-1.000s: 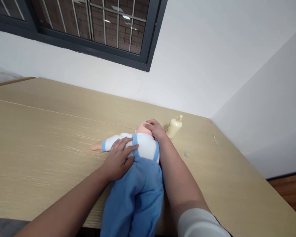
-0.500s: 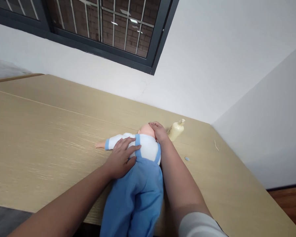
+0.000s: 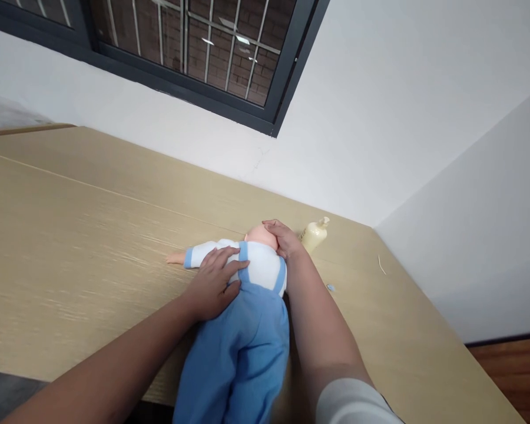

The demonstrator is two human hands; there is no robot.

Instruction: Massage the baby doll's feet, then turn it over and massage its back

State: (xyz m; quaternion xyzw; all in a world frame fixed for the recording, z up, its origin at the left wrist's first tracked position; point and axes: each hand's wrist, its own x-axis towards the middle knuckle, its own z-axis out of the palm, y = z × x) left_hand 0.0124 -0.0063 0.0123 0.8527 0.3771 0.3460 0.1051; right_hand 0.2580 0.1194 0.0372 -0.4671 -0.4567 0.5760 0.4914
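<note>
A baby doll (image 3: 251, 330) in a white top and blue overalls lies face down on the table, its legs towards me and its head away. My left hand (image 3: 215, 280) rests flat on the doll's back near a blue strap, fingers spread. At the far end my right hand (image 3: 284, 238) curves over the right side of the doll's head (image 3: 260, 234), its fingers lying along it. The doll's left arm stretches out sideways on the table, while its other arm is hidden behind my right arm. Its face is out of sight.
A cream pump bottle (image 3: 314, 235) stands just right of my right hand. A small blue piece (image 3: 330, 287) and a thin pale strip (image 3: 381, 265) lie on the wooden table (image 3: 92, 235). Behind it rises a white wall with a barred window (image 3: 203, 47).
Both hands keep their places on the doll. The whole view has shifted slightly, with the doll and bottle a little further left.
</note>
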